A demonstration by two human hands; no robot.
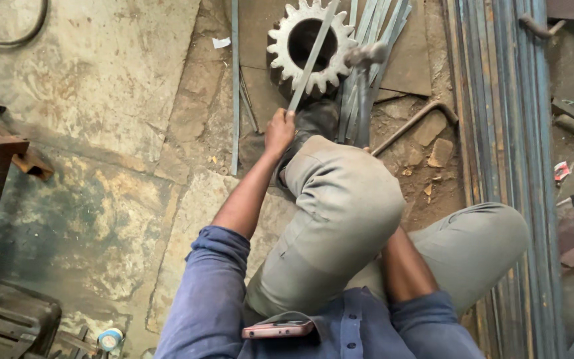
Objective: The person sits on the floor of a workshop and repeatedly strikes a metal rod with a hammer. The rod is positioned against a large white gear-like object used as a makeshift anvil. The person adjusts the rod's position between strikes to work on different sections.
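The left hand (279, 130) is clenched around the near end of a flat metal strip (312, 58), which slants away from it across the open bore of a large toothed gear (310, 45) lying on the floor; the gear seems to act as a raised rest. Beyond and to the right of that hand, a blurred hammer (365, 54) hovers over a bundle of strips (367, 80). The right hand is hidden behind the bent knee, so I cannot tell its grip.

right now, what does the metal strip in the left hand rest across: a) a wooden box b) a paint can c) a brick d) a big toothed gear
d: the left hand grips the flat metal strip, which runs up and lies across the open middle of the big toothed gear on the floor.
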